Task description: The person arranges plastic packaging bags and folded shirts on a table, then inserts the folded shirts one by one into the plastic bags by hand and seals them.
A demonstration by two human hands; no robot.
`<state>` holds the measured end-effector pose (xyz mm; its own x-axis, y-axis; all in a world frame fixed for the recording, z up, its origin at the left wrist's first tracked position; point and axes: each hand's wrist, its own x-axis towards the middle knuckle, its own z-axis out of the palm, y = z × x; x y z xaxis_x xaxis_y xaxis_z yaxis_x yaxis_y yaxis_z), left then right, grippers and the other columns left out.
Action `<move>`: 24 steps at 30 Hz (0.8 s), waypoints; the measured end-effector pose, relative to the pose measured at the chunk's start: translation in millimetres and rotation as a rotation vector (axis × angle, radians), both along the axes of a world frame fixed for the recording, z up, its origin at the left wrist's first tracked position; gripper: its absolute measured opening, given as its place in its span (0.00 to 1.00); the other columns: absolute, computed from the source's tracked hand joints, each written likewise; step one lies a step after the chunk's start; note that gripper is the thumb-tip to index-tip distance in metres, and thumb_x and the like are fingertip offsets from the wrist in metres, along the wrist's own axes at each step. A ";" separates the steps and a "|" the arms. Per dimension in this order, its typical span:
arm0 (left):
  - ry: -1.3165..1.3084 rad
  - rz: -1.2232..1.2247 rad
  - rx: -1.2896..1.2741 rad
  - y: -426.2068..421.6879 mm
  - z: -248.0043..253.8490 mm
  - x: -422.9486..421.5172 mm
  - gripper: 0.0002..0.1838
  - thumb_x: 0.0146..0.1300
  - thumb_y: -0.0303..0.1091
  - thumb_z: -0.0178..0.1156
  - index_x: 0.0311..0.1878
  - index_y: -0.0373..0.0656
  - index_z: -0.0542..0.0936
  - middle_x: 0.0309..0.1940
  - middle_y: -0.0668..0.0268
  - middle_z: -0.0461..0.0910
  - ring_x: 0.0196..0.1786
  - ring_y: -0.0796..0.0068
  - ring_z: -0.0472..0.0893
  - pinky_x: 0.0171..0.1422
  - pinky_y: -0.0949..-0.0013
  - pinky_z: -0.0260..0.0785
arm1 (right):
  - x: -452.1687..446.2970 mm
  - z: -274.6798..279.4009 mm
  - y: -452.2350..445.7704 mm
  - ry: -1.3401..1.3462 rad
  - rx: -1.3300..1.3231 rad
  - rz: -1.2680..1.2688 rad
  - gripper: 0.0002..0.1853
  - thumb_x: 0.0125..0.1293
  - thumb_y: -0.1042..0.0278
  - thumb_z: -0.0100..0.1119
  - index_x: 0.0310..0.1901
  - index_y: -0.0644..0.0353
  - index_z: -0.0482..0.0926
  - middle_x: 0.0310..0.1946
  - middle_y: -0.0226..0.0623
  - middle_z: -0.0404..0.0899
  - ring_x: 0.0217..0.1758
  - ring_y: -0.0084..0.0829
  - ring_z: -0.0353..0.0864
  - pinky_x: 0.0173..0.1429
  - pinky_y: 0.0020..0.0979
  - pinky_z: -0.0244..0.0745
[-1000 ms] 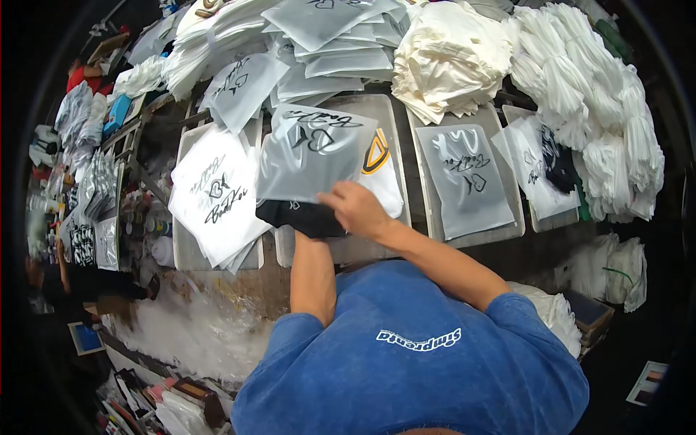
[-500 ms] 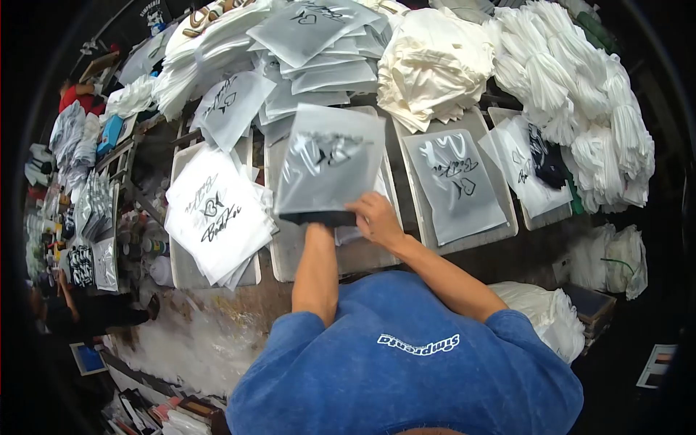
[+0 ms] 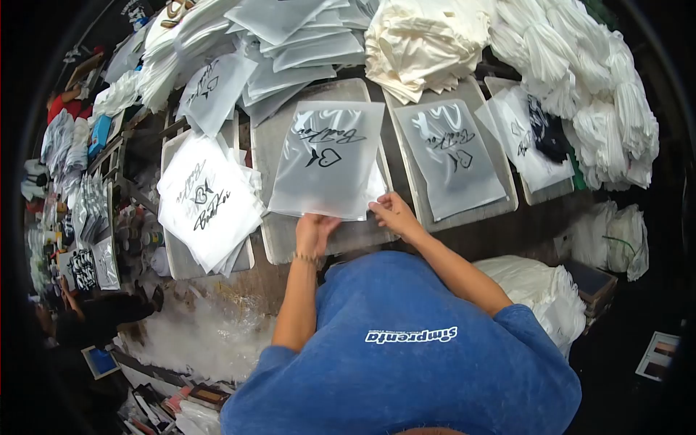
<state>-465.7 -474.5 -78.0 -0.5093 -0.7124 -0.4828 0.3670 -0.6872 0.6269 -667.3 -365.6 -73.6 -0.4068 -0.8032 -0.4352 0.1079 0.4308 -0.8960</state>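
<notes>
A frosted plastic bag (image 3: pixel 326 159) with black lettering and a heart mark lies over the middle grey board (image 3: pixel 279 243). My left hand (image 3: pixel 314 233) is at the bag's near edge, its fingers partly beneath the plastic, so their grip is hard to see. At the near right corner, my right hand (image 3: pixel 394 215) pinches the bag's edge. Something white (image 3: pixel 375 185) shows at the bag's right side. The black cloth is not visible here.
Printed white bags (image 3: pixel 210 206) lie left on another board. To the right are a clear bag (image 3: pixel 453 159) and a black item (image 3: pixel 549 134). Piles of cream cloth (image 3: pixel 428 43), white bundles (image 3: pixel 551 58) and frosted bags (image 3: pixel 308 43) stand behind. Another person's arm (image 3: pixel 72 299) shows far left.
My left hand has come out from inside the bag, where the black cloth was showing at the opening. The bag now lies flatter, and my right hand has moved slightly right along its near edge.
</notes>
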 end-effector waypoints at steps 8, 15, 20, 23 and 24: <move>-0.125 -0.273 0.049 55.8 -10.5 -31.8 0.14 0.69 0.42 0.62 0.42 0.38 0.78 0.35 0.60 0.84 0.33 0.72 0.84 0.36 0.71 0.76 | 11.9 -3.3 -12.2 -0.360 0.080 0.029 0.11 0.67 0.66 0.63 0.42 0.65 0.78 0.31 0.35 0.80 0.30 0.24 0.80 0.31 0.26 0.79; -0.162 -0.126 -0.016 61.1 -10.6 -40.7 0.11 0.67 0.37 0.64 0.37 0.40 0.77 0.30 0.64 0.83 0.29 0.78 0.81 0.33 0.75 0.74 | 23.9 -4.6 -6.4 -0.219 -0.075 0.004 0.08 0.68 0.72 0.58 0.43 0.67 0.72 0.27 0.35 0.77 0.26 0.22 0.77 0.28 0.24 0.74; -0.174 -0.104 0.003 63.5 -9.9 -40.7 0.09 0.67 0.36 0.64 0.37 0.41 0.77 0.30 0.66 0.82 0.29 0.78 0.79 0.33 0.73 0.75 | 18.4 -4.7 0.4 -0.242 -0.150 0.058 0.11 0.68 0.75 0.57 0.47 0.64 0.67 0.33 0.35 0.74 0.32 0.22 0.75 0.34 0.25 0.76; -0.166 -0.068 0.007 52.0 -10.7 -25.8 0.07 0.67 0.34 0.64 0.37 0.43 0.77 0.29 0.68 0.80 0.29 0.78 0.79 0.34 0.73 0.75 | 10.3 -3.9 2.7 -0.116 -0.252 0.111 0.10 0.68 0.75 0.57 0.47 0.63 0.67 0.35 0.34 0.71 0.36 0.22 0.75 0.38 0.27 0.80; -0.182 0.045 -0.035 37.8 -16.3 -8.6 0.07 0.67 0.34 0.64 0.37 0.43 0.77 0.29 0.68 0.80 0.30 0.77 0.79 0.34 0.72 0.75 | 4.6 -10.1 5.7 -0.182 -0.314 0.086 0.09 0.68 0.76 0.56 0.45 0.61 0.67 0.35 0.33 0.69 0.34 0.21 0.74 0.37 0.28 0.81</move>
